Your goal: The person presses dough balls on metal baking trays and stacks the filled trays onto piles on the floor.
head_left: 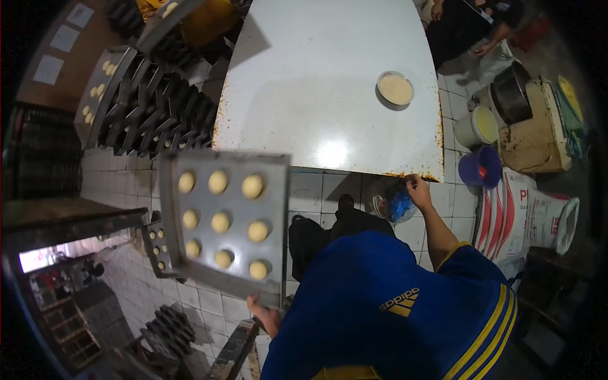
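My left hand (265, 316) grips the near edge of a metal baking tray (237, 179), which is held out over the floor to the left of my body. Rows of several round, pale dough balls (220, 222) sit spaced apart on it. My right hand (416, 191) is at the front edge of the white table (304, 95), close to its right corner. Its fingers are curled, and what they hold, if anything, is hidden. Just below that hand is a clear plastic bag (396, 201) with something blue in it.
A bowl of pale crumbs (396, 88) stands on the table. Stacked dark trays (158, 111) rise at the left, with another dough tray (159, 249) lower down. Buckets (478, 126) and printed sacks (510, 215) line the right. Other people stand beyond the table, one in dark clothing (472, 28).
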